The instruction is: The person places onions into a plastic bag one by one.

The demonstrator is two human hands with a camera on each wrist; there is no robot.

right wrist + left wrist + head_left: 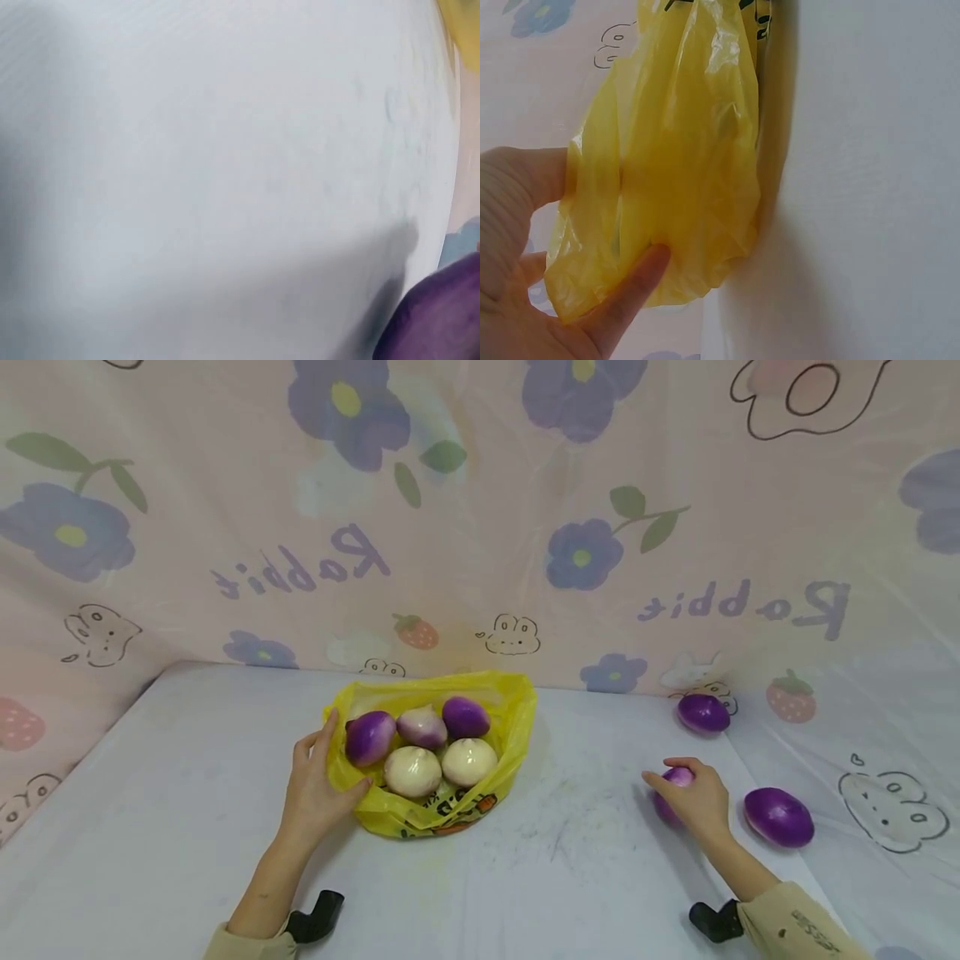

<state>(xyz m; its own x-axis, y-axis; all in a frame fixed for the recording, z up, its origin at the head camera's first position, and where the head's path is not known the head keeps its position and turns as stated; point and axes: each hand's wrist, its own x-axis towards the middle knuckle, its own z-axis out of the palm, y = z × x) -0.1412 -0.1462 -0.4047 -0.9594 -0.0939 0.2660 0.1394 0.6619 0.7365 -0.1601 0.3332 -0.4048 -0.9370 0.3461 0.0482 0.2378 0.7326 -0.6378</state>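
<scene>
A yellow plastic bag (517, 727) lies with its mouth spread wide, holding several round, glossy vegetables that look like turnips. Some show purple, such as the turnip (371, 737) at the left; others show a white side, such as the turnip (412, 772) in front. My left hand (315, 789) grips the bag's left edge; in the left wrist view its fingers lie on both sides of the yellow film (682, 165). Off to the right, my right hand (697, 802) holds a purple turnip (666, 810) between thumb and fingers. The right wrist view shows that purple turnip (439, 315) at its lower right corner.
Two more purple turnips stand near my right hand: one turnip (703, 714) behind it and one turnip (780, 817) to its right. A white cloth (187, 793) covers the table. Behind rises a pink printed curtain (480, 527). Each wrist carries a black device (318, 917).
</scene>
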